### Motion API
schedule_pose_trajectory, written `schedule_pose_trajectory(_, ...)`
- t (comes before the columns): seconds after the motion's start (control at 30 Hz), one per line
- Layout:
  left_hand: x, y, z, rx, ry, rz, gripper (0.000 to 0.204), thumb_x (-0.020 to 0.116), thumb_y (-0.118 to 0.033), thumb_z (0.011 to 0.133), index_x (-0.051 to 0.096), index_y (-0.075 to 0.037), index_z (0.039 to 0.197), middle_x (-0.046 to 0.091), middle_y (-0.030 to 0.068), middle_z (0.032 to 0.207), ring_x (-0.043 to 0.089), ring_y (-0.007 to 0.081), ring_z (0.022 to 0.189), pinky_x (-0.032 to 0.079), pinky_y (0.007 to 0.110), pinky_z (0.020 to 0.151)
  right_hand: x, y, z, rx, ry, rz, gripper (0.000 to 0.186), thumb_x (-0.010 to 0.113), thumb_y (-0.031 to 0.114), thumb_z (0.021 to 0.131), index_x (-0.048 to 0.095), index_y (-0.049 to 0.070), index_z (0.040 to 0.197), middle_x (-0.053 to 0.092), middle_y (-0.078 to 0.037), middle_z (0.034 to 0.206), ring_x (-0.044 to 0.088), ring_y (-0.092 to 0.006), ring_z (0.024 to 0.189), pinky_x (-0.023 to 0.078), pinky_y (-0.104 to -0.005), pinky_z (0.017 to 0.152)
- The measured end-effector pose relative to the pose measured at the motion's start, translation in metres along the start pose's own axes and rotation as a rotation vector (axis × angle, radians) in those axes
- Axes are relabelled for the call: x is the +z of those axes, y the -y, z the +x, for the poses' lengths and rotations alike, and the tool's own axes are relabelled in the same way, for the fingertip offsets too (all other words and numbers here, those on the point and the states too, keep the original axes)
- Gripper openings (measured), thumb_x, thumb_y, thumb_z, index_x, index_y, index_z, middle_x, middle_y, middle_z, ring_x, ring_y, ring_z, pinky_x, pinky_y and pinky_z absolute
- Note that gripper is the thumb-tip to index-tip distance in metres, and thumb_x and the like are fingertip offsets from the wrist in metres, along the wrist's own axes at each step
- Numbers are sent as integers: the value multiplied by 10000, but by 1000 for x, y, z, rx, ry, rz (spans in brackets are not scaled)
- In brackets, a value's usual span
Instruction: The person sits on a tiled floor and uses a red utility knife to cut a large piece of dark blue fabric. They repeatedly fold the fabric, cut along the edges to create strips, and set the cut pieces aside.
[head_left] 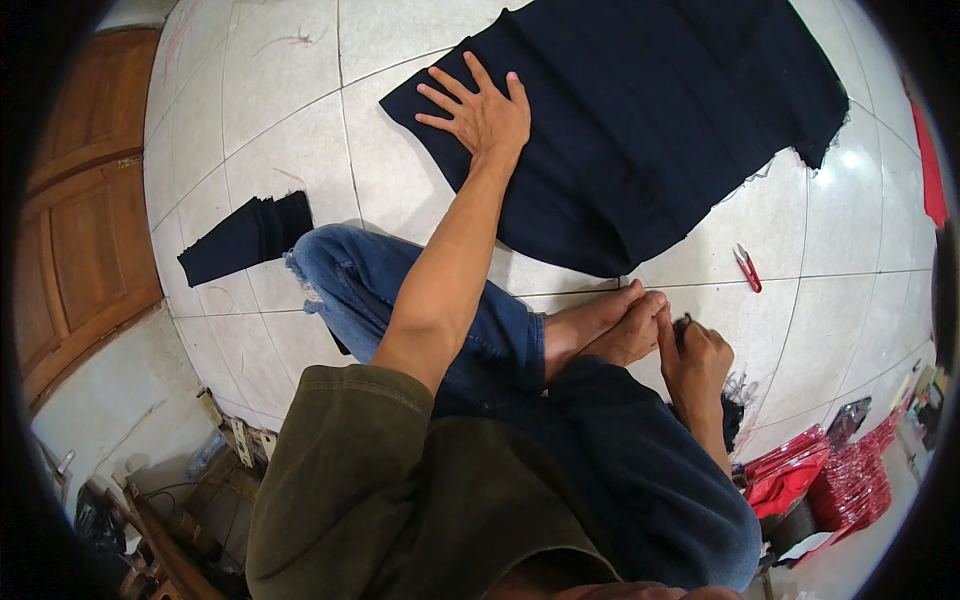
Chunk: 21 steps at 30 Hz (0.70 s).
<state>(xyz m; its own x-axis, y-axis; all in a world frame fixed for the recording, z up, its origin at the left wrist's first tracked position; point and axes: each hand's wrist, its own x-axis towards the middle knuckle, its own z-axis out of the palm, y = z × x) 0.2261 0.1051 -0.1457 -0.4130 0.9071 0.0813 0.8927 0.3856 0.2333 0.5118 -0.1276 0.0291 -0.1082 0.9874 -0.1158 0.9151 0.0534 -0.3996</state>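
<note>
A large piece of dark navy cloth (650,120) lies spread on the tiled floor in front of me, with frayed threads along its right edge. My left hand (490,118) rests flat on its far left corner, fingers spread apart. Beside my bare feet, my right hand (697,362) is closed, its fingers curled around a small dark bit that I cannot make out. Red-handled thread snips (750,272) lie on the tiles, beyond my right hand and apart from it.
Smaller folded navy pieces (245,238) lie left of my knee. Loose grey threads (740,388) and dark scraps sit by my right wrist. Shiny red packages (850,485) are at the lower right, red fabric (928,165) at the far right. A wooden door (85,240) stands left.
</note>
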Motion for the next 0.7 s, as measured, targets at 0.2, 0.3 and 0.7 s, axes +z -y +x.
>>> schedule_pose_trajectory(0.2,1,-5,1,-1,-1,-2,797,361,-576,1035,220,-82,1645,58,373,1660,-33,620,1510,-33,806,1115,-34,-14,-43,64,44,-80,299,822,178,829,610,50,661,614,-140,626,606,-362,566,473,-466,543)
schedule_pose_trajectory(0.3,0,-5,1,-9,7,-8,800,361,-573,1037,211,-76,1646,57,364,1664,-30,612,1515,-35,797,1123,-44,-34,-62,99,28,-66,319,823,175,828,596,36,654,608,-155,628,597,-379,575,475,-482,569)
schedule_pose_trajectory(0.7,-28,-6,27,-154,133,-270,799,456,-547,1015,288,-34,1605,51,372,1649,-96,560,1533,-101,730,1160,22,-16,-2,314,567,1184,377,559,296,1046,665,-41,917,687,-214,769,669,-377,690,526,-432,674)
